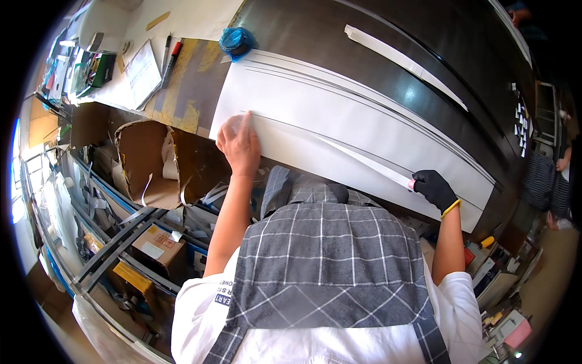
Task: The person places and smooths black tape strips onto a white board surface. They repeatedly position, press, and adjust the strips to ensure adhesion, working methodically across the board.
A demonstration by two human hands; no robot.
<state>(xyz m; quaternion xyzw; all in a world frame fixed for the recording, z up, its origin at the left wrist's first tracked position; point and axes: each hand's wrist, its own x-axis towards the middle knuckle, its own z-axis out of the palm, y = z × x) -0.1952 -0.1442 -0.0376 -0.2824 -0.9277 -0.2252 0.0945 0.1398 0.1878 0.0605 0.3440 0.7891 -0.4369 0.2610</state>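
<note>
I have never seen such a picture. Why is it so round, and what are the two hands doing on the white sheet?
The picture comes from a wide fisheye camera worn on the person's head, looking down, so straight edges bend. No machine is here, only a person in a checked apron. The bare left hand presses flat on a large white sheet lying on a dark table. The right hand, in a black glove, pinches the end of a narrow white strip that runs along the sheet. Pens and a blue bundle lie further away.

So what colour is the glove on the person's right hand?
Black, with a yellow cuff band: the right hand's glove pinches a narrow white paper strip. Shows best in the head view.
</note>
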